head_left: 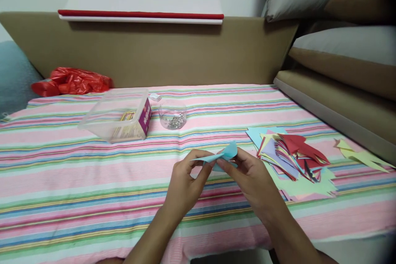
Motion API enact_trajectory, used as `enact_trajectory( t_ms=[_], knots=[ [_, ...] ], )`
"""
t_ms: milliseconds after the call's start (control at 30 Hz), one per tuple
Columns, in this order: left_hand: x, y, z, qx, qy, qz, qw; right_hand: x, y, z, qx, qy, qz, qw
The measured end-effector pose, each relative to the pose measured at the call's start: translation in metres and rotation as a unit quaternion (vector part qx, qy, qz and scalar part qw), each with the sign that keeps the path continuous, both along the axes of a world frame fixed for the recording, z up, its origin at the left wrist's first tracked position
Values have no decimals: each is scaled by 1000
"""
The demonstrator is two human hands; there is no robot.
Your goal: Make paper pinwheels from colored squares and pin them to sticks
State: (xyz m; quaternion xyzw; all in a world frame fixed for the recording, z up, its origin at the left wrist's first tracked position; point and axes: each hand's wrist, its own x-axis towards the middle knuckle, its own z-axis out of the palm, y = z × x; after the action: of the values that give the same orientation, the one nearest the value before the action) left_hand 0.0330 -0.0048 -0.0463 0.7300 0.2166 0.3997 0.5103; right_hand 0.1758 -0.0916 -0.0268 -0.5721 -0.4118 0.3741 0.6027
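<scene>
A light blue piece of paper [228,152], with pointed and curled flaps, is held above the striped cloth. My left hand [187,179] pinches its left part between thumb and fingers. On the other side, my right hand [255,175] grips it with the thumb in front and the fingers behind. Both thumbs meet near the middle of the paper. To the right of my right hand lies a pile of coloured paper pieces [284,152] in red, purple, green and blue, with a small dark object [308,171] on top.
A clear plastic box [108,109] and a round clear container [172,116] of small metal pieces stand left of centre on the striped cloth [77,177]. Behind are a red plastic bag [77,80] and a brown board [173,53]. Cushions [346,49] are stacked right; yellow paper scraps [360,156] lie nearby.
</scene>
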Motion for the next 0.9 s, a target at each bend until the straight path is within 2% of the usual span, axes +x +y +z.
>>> enact_trajectory(
  t_ms=[167,700,900],
  knots=[
    [-1,3,2,22,13,-1,1000,-1,1,0,6,-5,-4,1000],
    [-7,8,5,-13,10,-58,998,3,-1,-4,30,-34,-23,999],
    [-11,8,7,61,17,-43,997,5,-4,-4,68,-93,-27,993]
  ],
)
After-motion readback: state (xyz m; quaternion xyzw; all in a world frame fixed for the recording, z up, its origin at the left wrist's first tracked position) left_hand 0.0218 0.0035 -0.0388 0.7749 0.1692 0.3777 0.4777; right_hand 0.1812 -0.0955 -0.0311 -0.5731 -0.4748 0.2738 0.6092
